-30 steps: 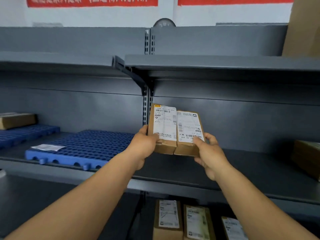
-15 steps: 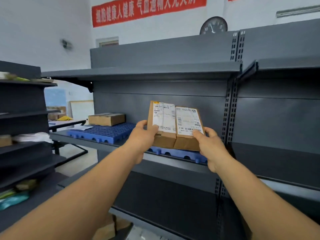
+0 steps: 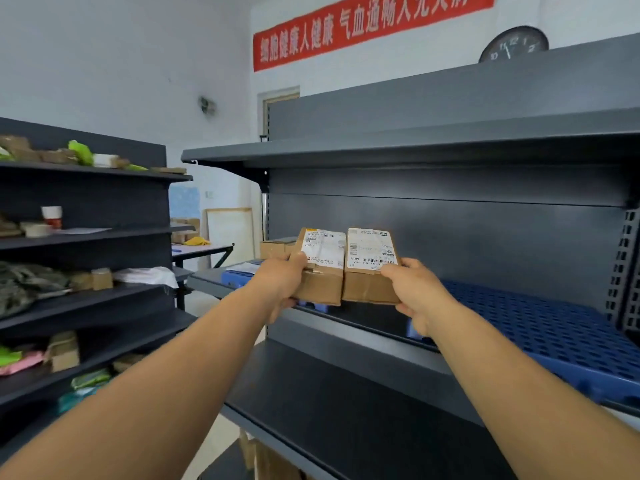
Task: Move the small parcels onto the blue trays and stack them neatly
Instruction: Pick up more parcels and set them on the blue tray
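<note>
Bare forearms are reaching up from the lower corners; left hand (image 3: 280, 284) and right hand (image 3: 417, 292) are gripping two parcels (image 3: 348, 266) side by side at centre frame, fingers curled around their outer edges. Beyond, right, a blue tray (image 3: 540, 323) is lying on the grey shelf (image 3: 363, 336).

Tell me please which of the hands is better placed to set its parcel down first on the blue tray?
Probably the right hand. Its parcel is nearest the bare blue tray on the right. The left hand grips the other parcel, farther from that surface.
</note>
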`<state>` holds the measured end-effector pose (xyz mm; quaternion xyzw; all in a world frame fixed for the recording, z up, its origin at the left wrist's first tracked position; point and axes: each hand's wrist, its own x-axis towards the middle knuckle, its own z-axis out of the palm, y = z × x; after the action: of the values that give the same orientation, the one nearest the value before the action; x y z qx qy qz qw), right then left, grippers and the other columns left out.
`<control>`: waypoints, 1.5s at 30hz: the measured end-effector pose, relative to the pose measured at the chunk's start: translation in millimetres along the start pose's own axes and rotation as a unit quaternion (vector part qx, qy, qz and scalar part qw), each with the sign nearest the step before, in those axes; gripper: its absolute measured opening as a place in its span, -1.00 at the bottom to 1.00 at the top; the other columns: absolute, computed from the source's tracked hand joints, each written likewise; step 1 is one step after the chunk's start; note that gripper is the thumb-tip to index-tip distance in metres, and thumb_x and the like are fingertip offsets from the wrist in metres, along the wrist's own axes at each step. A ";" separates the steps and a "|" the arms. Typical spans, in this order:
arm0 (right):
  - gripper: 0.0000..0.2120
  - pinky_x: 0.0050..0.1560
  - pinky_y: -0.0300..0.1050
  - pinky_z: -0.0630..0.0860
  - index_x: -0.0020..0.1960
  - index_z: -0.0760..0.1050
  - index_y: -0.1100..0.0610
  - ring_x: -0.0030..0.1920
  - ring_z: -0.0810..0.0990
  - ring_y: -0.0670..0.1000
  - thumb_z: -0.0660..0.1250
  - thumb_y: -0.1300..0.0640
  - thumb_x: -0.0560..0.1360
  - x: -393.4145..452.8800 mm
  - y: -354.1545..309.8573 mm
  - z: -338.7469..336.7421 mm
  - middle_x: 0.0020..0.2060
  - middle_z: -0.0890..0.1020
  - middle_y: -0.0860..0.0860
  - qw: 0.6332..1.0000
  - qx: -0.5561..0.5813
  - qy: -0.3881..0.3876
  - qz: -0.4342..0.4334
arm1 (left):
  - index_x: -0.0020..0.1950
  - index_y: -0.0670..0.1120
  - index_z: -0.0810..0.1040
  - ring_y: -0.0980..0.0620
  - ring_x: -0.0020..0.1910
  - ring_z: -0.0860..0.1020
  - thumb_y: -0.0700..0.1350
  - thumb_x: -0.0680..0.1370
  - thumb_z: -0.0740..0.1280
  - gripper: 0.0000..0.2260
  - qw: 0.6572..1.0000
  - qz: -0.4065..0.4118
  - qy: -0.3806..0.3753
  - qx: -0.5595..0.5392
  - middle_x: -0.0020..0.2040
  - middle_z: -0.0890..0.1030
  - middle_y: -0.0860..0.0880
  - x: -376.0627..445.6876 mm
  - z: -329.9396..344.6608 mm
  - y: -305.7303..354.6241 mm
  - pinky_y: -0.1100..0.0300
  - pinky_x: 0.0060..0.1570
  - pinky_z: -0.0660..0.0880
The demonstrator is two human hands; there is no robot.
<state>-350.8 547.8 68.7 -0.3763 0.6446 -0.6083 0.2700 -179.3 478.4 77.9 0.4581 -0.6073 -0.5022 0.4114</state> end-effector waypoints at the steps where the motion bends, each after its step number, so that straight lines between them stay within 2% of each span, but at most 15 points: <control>1: -0.65 -0.01 -0.10 0.38 0.34 0.32 0.02 0.07 0.50 0.02 0.23 0.09 0.56 12.3 -1.1 8.0 0.10 0.55 0.00 1.000 0.000 0.000 0.003 | 0.21 -0.03 0.45 -0.06 0.01 0.57 -0.03 0.61 0.11 -0.77 1.000 -0.005 0.000 0.000 0.03 0.59 -0.08 12.2 -4.3 0.1 0.06 -0.02 0.57; 3: -0.66 -0.04 -0.10 0.36 0.33 0.32 0.04 0.03 0.49 0.02 0.22 0.11 0.57 39.0 -4.4 22.6 0.09 0.54 0.01 1.000 0.002 0.001 0.006 | 0.13 -0.01 0.44 -0.01 -0.09 0.57 -0.04 0.62 0.11 -0.82 1.000 -0.017 -0.004 0.011 -0.04 0.59 -0.05 37.2 -10.6 1.4 0.11 -0.13 0.53; 7: -0.65 -0.03 -0.10 0.37 0.36 0.30 0.09 0.01 0.46 0.03 0.20 0.15 0.58 91.7 -6.2 46.8 0.18 0.52 0.06 1.000 -0.016 0.024 0.009 | 0.17 -0.06 0.47 -0.07 0.02 0.60 -0.01 0.61 0.13 -0.77 0.999 -0.037 -0.012 0.034 0.11 0.63 -0.13 85.9 -19.2 0.4 0.06 -0.03 0.54; 10: -0.66 -0.01 -0.08 0.38 0.35 0.31 0.11 0.04 0.45 0.06 0.18 0.15 0.58 124.6 -0.1 62.0 0.22 0.51 0.08 0.998 -0.039 0.047 0.028 | 0.16 -0.10 0.46 0.01 -0.20 0.57 -0.04 0.62 0.13 -0.79 0.998 -0.045 -0.020 0.037 -0.05 0.64 -0.10 114.7 -24.4 -1.6 0.18 -0.30 0.47; 12: -0.66 -0.01 -0.07 0.40 0.35 0.34 0.12 0.06 0.48 0.09 0.18 0.14 0.58 142.0 7.2 69.9 0.22 0.51 0.09 0.996 -0.052 0.058 0.048 | 0.16 -0.09 0.45 0.04 -0.25 0.54 -0.04 0.63 0.13 -0.79 0.997 -0.054 -0.029 0.050 -0.10 0.62 -0.08 129.1 -26.2 -4.3 0.20 -0.37 0.43; 16: -0.62 0.03 -0.04 0.45 0.35 0.35 0.13 0.10 0.50 0.11 0.19 0.11 0.55 167.3 19.0 83.9 0.22 0.52 0.11 0.991 -0.067 0.089 0.076 | 0.15 -0.11 0.48 -0.04 -0.09 0.55 0.00 0.62 0.13 -0.75 0.992 -0.067 -0.067 0.079 0.08 0.64 -0.14 156.2 -28.6 -11.5 0.17 -0.25 0.47; 20: -0.65 -0.06 -0.10 0.42 0.32 0.39 0.13 0.13 0.54 0.13 0.20 0.11 0.54 177.6 24.8 99.1 0.20 0.56 0.10 0.987 -0.061 0.118 0.086 | 0.04 -0.07 0.46 -0.02 -0.11 0.55 -0.01 0.62 0.13 -0.82 0.990 -0.075 -0.091 0.075 0.01 0.63 -0.10 177.7 -35.7 -15.0 0.16 -0.24 0.48; 23: -0.66 -0.05 -0.09 0.40 0.32 0.37 0.15 0.05 0.51 0.09 0.18 0.11 0.56 180.7 24.2 109.1 0.20 0.54 0.09 0.984 -0.060 0.141 0.089 | 0.01 -0.08 0.43 -0.02 -0.11 0.55 -0.03 0.63 0.12 -0.84 0.986 -0.079 -0.118 0.083 -0.03 0.62 -0.09 186.5 -47.2 -12.6 0.11 -0.15 0.49; 27: -0.64 0.05 -0.09 0.44 0.36 0.34 0.17 0.13 0.51 0.11 0.15 0.09 0.59 186.3 20.5 121.1 0.26 0.51 0.10 0.980 -0.061 0.165 0.089 | -0.08 -0.05 0.40 0.05 -0.28 0.54 -0.07 0.65 0.11 -0.85 0.983 -0.071 -0.150 0.074 -0.21 0.60 -0.03 192.1 -64.4 -6.6 0.18 -0.33 0.47; 31: -0.66 0.12 -0.08 0.45 0.34 0.37 0.26 0.07 0.49 0.09 0.09 0.16 0.62 185.6 18.5 135.1 0.20 0.51 0.15 0.980 -0.064 0.156 0.105 | 0.04 -0.04 0.41 0.06 -0.30 0.53 -0.08 0.65 0.11 -0.89 0.981 -0.068 -0.171 0.052 -0.23 0.59 -0.02 195.1 -78.1 -7.4 0.17 -0.31 0.46; 35: -0.64 0.12 -0.06 0.46 0.36 0.38 0.24 0.17 0.51 0.13 0.10 0.20 0.59 177.9 20.9 142.2 0.20 0.52 0.14 0.980 -0.054 0.152 0.114 | 0.14 -0.08 0.42 0.05 -0.30 0.55 -0.07 0.65 0.12 -0.85 0.978 -0.075 -0.191 0.045 -0.21 0.61 -0.04 192.5 -89.7 -9.6 0.18 -0.35 0.48; 37: -0.64 0.20 -0.05 0.45 0.37 0.37 0.22 0.19 0.50 0.13 0.11 0.18 0.60 172.6 21.1 144.9 0.22 0.51 0.12 0.982 -0.057 0.142 0.113 | 0.15 -0.08 0.41 0.05 -0.28 0.56 -0.07 0.65 0.12 -0.85 0.978 -0.073 -0.194 0.040 -0.20 0.61 -0.05 189.9 -96.0 -9.0 0.18 -0.32 0.50; 39: -0.61 0.27 -0.02 0.43 0.39 0.33 0.21 0.21 0.49 0.12 0.15 0.14 0.59 165.8 19.1 147.4 0.26 0.49 0.10 0.983 -0.066 0.133 0.105 | 0.07 -0.08 0.39 0.05 -0.29 0.55 -0.07 0.65 0.13 -0.89 0.979 -0.070 -0.190 0.038 -0.21 0.60 -0.05 186.8 -102.1 -7.5 0.18 -0.30 0.49; 42: -0.43 0.24 -0.11 0.37 0.50 0.14 0.20 0.31 0.41 0.11 0.23 0.07 0.57 154.0 12.4 152.2 0.38 0.39 0.09 0.979 -0.100 0.160 0.075 | -0.13 -0.08 0.38 0.06 -0.31 0.53 -0.10 0.65 0.13 -0.82 0.979 -0.050 -0.191 0.044 -0.27 0.57 -0.04 178.8 -107.5 -3.9 0.18 -0.25 0.49; 45: -0.42 0.15 -0.12 0.40 0.47 0.18 0.18 0.28 0.44 0.11 0.27 0.00 0.55 138.1 -1.1 164.4 0.37 0.39 0.11 0.972 -0.135 0.185 0.044 | -0.20 -0.06 0.36 0.07 -0.32 0.52 -0.13 0.65 0.10 -0.77 0.978 -0.040 -0.198 0.055 -0.29 0.56 -0.03 171.6 -107.0 -2.1 0.19 -0.25 0.49</control>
<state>-297.0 339.9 66.2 -0.2613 0.7756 -0.5620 0.1195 -117.8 286.9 99.4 0.3954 -0.6848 -0.5646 0.2365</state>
